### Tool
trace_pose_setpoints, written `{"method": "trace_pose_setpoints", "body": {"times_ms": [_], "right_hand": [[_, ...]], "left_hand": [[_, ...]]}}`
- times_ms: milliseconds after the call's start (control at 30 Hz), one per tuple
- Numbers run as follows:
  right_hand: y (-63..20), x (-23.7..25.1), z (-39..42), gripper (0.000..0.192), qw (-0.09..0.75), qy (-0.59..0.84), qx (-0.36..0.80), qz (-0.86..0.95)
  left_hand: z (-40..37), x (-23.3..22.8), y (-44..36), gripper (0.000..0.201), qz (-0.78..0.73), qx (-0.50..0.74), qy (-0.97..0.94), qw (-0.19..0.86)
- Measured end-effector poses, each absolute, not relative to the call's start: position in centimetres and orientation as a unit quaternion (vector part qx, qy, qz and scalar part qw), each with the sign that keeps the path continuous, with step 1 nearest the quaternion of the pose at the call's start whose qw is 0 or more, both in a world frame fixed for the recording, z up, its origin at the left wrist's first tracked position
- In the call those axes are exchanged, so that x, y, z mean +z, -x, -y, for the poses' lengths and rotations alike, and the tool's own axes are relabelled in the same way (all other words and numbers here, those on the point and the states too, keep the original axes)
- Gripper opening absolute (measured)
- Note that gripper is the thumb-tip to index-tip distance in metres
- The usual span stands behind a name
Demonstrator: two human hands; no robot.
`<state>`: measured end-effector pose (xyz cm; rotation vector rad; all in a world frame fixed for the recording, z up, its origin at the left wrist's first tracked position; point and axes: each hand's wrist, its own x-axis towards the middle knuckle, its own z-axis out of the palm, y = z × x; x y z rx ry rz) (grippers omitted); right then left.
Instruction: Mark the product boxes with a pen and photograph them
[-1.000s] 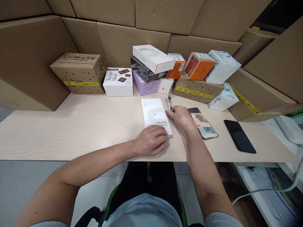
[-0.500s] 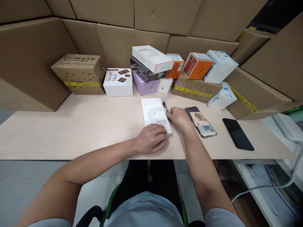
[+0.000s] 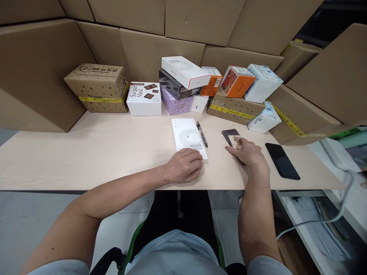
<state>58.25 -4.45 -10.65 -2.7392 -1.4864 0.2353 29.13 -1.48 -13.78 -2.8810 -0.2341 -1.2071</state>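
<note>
left hand (image 3: pixel 183 166) flat, fingers loose, pressing white box (image 3: pixel 187 135) | right hand (image 3: pixel 249 152) gripping patterned phone (image 3: pixel 231 136) | pen (image 3: pixel 202 134) lies free beside box

White box (image 3: pixel 189 137) reads "POWER BANK"; another (image 3: pixel 144 98) "Super Meal".

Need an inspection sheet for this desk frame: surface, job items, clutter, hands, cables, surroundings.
Surface: pale wooden desk, bare at the left.
Job's things: flat white power bank box; black pen lying along its right edge; phone with patterned case.
Clutter: black phone; stacked cartons at the back, among them a white Super Meal box and an orange box.
Hands: left hand rests on the box's near end; right hand lies on the patterned phone.
Cables: grey cable hanging at right.
Surroundings: brown cardboard wall.
</note>
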Motion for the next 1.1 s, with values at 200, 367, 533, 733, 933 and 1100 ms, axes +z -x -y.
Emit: {"method": "trace_pose_setpoints", "body": {"times_ms": [200,367,533,733,933,1100], "right_hand": [[-58.0,-11.4,4.2,0.069,0.058,0.871,0.029,0.487],[-57.0,-10.3,3.8,0.082,0.285,0.845,0.119,0.436],[-53.5,-6.5,3.1,0.074,0.511,0.649,0.361,0.432],[-47.7,-4.5,1.2,0.075,0.533,0.439,0.544,0.476],[-45.0,-7.0,2.0,0.070,0.485,0.394,0.645,0.440],[-44.6,-6.9,3.2,0.070,0.449,0.378,0.710,0.390]], "left_hand": [[1.5,-13.7,-29.2,0.012,0.067,-0.399,0.914,0.019],[1.4,-14.0,-29.0,0.012,0.063,-0.379,0.923,0.021],[1.2,-14.2,-28.9,0.013,0.063,-0.367,0.928,0.024],[1.0,-13.8,-29.0,0.014,0.058,-0.370,0.926,0.043],[1.0,-14.1,-28.8,0.016,0.066,-0.373,0.923,0.074],[1.1,-14.8,-28.8,0.019,0.070,-0.341,0.937,0.020]]}}
